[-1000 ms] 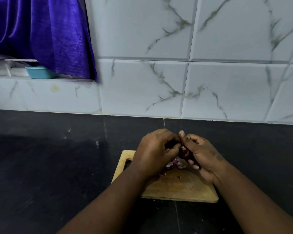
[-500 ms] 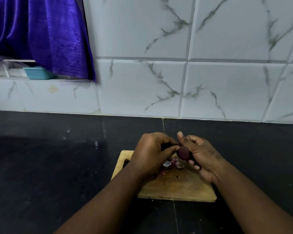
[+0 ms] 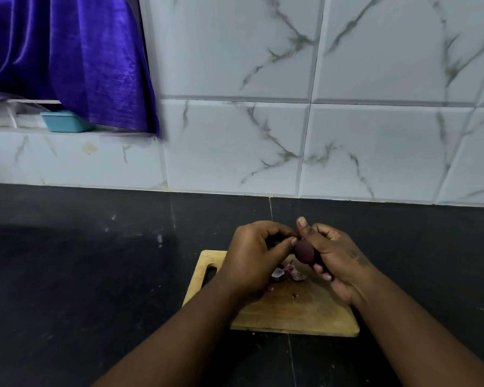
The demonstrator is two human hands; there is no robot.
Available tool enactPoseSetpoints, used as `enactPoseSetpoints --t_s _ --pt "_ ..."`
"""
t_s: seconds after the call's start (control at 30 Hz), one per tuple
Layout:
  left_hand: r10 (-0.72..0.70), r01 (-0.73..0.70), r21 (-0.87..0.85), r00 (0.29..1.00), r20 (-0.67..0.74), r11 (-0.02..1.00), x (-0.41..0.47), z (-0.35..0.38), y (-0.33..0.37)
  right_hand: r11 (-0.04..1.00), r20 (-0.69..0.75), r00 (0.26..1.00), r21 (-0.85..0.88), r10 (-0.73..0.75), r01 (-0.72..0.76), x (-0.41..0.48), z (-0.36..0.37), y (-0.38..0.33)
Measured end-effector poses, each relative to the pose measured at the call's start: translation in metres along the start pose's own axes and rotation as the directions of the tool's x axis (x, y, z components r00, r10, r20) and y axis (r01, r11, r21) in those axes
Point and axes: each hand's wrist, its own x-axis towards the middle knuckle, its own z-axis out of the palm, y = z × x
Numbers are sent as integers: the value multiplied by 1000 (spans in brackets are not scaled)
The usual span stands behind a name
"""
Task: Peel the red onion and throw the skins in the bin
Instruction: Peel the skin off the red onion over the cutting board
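A small dark red onion (image 3: 304, 251) sits in my right hand (image 3: 330, 255), held just above a wooden cutting board (image 3: 299, 311). My left hand (image 3: 253, 255) is curled at the onion's left end, thumb and fingers pinching there; whatever it pinches is hidden by the fingers. A few loose purple and white skins (image 3: 287, 273) lie on the board under the hands. No bin is in view.
The board lies on a black stone counter (image 3: 81, 275) against a white marble-tiled wall (image 3: 291, 121). At the far left a purple curtain (image 3: 67, 51) hangs over a ledge that holds a teal container (image 3: 63, 122).
The onion's smooth dark side has come into view as it turned in my right hand. Both hands have stayed over the board's far edge.
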Motion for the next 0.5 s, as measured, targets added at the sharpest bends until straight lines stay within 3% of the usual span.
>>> enactPoseSetpoints --t_s 0.33,0.5 --pt "78 -75 143 997 -19 987 -2 3 4 998 -45 997 1 -64 64 -1 3 -1" --pt "53 -41 210 997 -52 977 -3 5 6 994 -28 994 15 -106 107 -4 7 -2"
